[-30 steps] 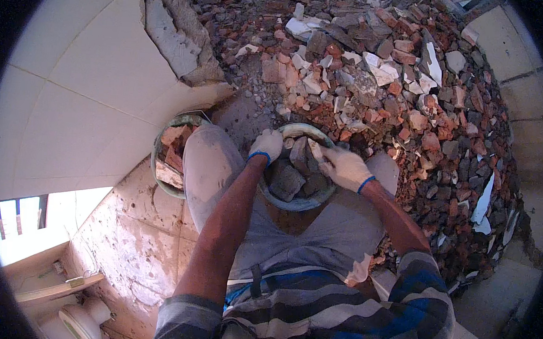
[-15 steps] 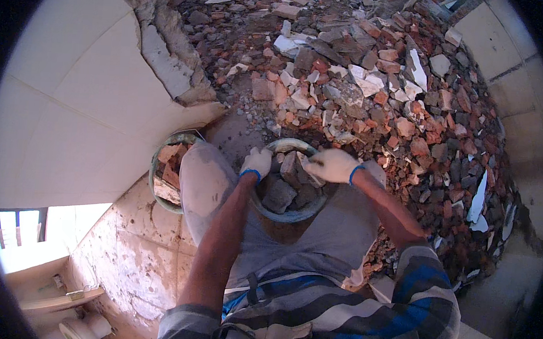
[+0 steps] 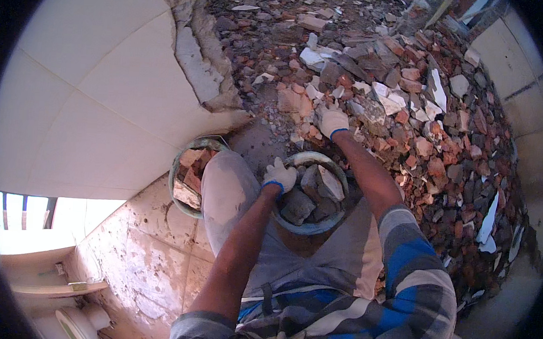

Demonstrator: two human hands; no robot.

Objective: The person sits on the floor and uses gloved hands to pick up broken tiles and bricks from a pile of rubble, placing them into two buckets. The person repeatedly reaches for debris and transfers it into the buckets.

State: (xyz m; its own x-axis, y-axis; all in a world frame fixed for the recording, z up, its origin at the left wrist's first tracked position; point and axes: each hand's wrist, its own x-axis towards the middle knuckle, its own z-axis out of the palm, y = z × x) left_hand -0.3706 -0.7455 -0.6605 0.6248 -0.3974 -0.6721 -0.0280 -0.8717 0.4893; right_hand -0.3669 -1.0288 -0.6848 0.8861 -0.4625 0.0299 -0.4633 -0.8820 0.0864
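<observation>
My left hand [image 3: 281, 175], in a pale glove with a blue cuff, rests at the left rim of a round bucket [image 3: 308, 230] between my knees. Its fingers look spread, with nothing held. Grey chunks of rubble [image 3: 296, 206] fill the bucket, and a pale-faced slab [image 3: 330, 184] leans at its right side. Beyond the bucket, my right hand [image 3: 333, 120], gloved the same way, reaches down to the near edge of the rubble heap [image 3: 432, 147]. Its fingers appear stretched apart among broken brick pieces; their tips are partly lost against the debris.
Left of my knee stands a second bucket [image 3: 176, 189] holding brick chunks. A pale tiled wall [image 3: 103, 99] with a broken edge rises at left. White tile shards [image 3: 488, 221] jut from the heap at right. A toilet [image 3: 73, 325] sits at the lower left.
My right hand has left the bucket and moved forward to the heap. A pale-faced slab now lies in the bucket. My left hand stays by the rim; the view has shifted slightly.
</observation>
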